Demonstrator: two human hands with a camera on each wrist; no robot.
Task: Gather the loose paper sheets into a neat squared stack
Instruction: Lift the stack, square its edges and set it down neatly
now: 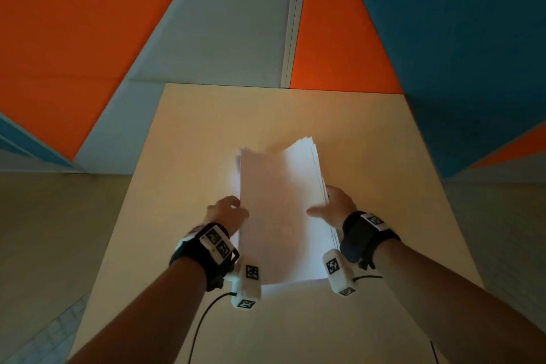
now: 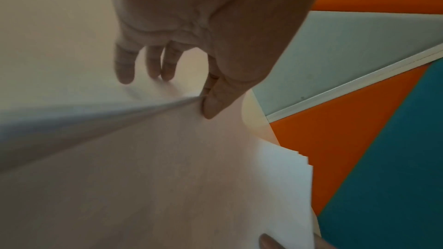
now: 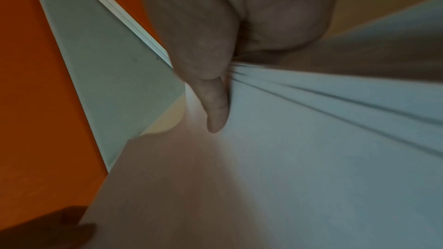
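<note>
Gripping paper stack (image 1: 282, 210) above table (image 1: 189, 133); hands flanking.

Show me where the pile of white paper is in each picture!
Head: the paper stack sits mid-picture, held between the left hand and right hand above the table.
Left wrist: it fills the lower half, thumb on top.
Right wrist: it fills the lower right.
Shared landmark: the orange wall panel.
</note>
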